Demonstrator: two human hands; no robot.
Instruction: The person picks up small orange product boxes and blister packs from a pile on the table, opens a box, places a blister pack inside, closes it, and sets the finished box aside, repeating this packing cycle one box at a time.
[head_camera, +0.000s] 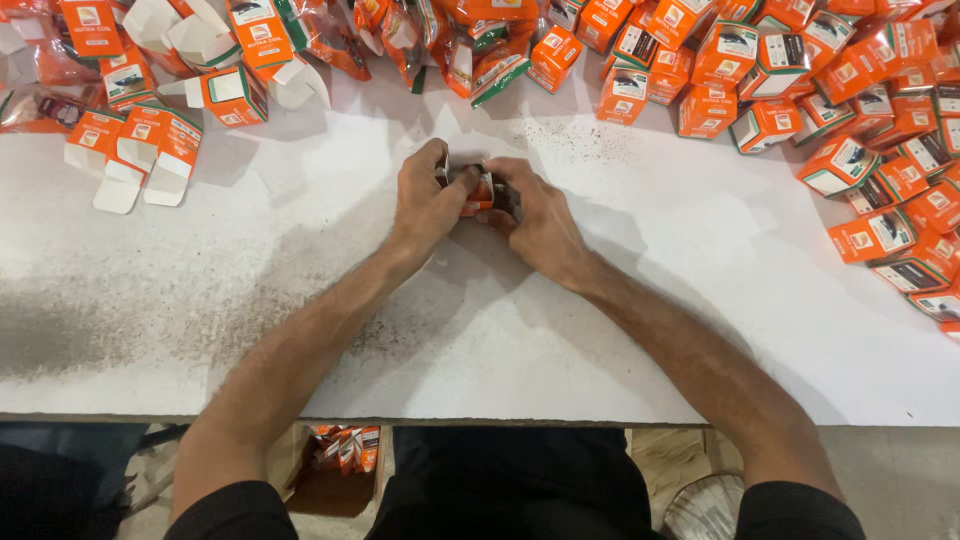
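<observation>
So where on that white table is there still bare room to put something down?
The white table is bare along its near edge, on both sides of the forearms, and between the left hand and the open flat cartons. The far edge and right side are crowded with orange boxes. Both hands hold a small packet.

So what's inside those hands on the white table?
A small dark and orange item shows between the left hand and right hand; fingers cover the rest of it.
</observation>
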